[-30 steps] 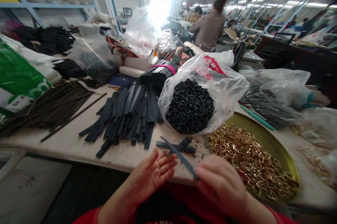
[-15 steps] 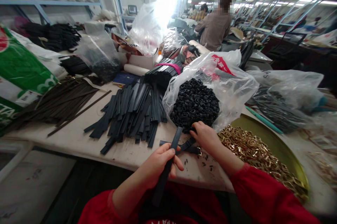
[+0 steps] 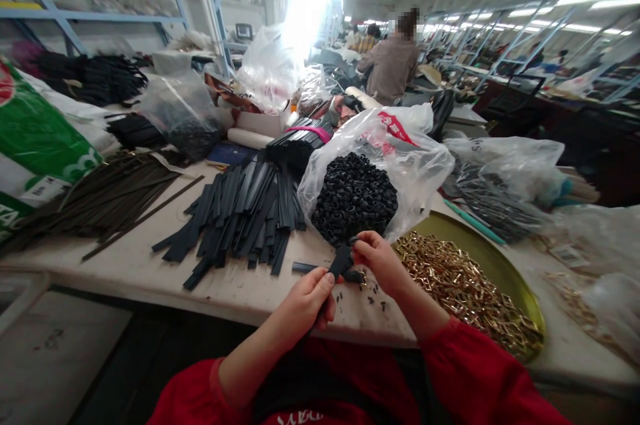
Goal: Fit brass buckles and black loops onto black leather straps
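Observation:
My left hand point(image 3: 313, 295) is closed around a black strap point(image 3: 342, 260), whose end points up and away from me. At that end, the fingertips of my right hand point(image 3: 376, 258) pinch a small black loop point(image 3: 354, 240). Whether the loop is around the strap or beside it I cannot tell. Just beyond lies a heap of black loops point(image 3: 356, 195) in an open clear plastic bag point(image 3: 420, 158). Under my hands, another black strap piece with a gold buckle point(image 3: 361, 277) rests on the table, partly hidden.
A pile of black straps point(image 3: 240, 212) is spread to the left, with brown strips point(image 3: 130, 192) farther left. On the right, a round gold-coloured tray point(image 3: 533, 318) holds many gold buckles point(image 3: 460, 285). Small black scraps dot the table point(image 3: 225, 298). A person point(image 3: 393, 68) is farther back.
My right hand has come from the bag's front edge to the strap end, with a small loop in its fingers. My left hand has tilted the strap toward it. The view has shifted slightly.

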Available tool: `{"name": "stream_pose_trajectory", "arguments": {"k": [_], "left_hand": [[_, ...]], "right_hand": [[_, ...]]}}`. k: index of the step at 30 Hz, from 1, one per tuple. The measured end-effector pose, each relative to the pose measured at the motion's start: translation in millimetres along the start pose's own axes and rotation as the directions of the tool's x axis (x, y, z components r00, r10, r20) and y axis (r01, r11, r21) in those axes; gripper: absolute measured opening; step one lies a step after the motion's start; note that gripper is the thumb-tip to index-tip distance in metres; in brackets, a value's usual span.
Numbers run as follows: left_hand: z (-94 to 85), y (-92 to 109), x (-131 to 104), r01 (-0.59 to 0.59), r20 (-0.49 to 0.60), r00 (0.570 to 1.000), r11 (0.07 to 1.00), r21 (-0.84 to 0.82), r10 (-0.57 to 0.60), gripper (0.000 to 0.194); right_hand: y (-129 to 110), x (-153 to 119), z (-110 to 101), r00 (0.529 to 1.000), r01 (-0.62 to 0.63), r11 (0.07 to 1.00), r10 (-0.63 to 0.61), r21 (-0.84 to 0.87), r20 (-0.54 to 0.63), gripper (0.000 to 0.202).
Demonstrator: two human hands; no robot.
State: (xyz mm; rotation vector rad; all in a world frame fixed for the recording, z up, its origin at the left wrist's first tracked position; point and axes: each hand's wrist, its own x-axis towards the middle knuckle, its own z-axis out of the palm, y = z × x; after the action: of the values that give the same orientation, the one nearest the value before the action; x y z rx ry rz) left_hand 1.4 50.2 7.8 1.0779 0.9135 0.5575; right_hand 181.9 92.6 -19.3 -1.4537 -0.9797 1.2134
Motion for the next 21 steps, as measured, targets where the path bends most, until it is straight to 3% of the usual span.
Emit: {"name": "stream_pose_trajectory", "arguments": {"k": [3,6,12,15,18,21], "left_hand": [[7.3,-3.6,14.0,-0.032,-0.055,0.998,0.996,0.085,0.037,0.03],[11.4,-11.2,24.5,-0.055,-0.1,0.992,0.983,0.175,0.073,0.025],[13.6,-19.1,17.0,-0.039,-0.025,0.998,0.946,0.321,0.05,0.024],[10.8,-11.5,6.4,-0.035,0.037,0.999,0.886,0.462,0.02,0.024],[8.9,-4.6,0.3,-0.114,0.122,0.991,0.79,0.602,0.05,0.026],[13.8,-8.2,1.8,-0.178,0.136,0.984,0.769,0.614,0.118,0.028]], "right_hand": [[-2.7,-19.9,5.5,0.99,-0.135,0.943,0.112,0.304,0.089,0.027],[-2.7,-33.2,3.5,0.983,-0.157,0.91,0.109,0.384,0.146,0.027],[13.1,-46.0,-11.4,0.998,-0.02,0.972,0.006,0.232,0.061,0.028],[19.2,-55.9,-18.2,0.994,-0.013,0.984,-0.007,0.179,0.108,0.034],[20.3,-69.9,-21.2,0.982,0.01,0.993,-0.032,0.12,0.184,0.033],[21.1,-83.9,-17.9,0.976,-0.028,0.988,-0.005,0.149,0.216,0.034]]}}
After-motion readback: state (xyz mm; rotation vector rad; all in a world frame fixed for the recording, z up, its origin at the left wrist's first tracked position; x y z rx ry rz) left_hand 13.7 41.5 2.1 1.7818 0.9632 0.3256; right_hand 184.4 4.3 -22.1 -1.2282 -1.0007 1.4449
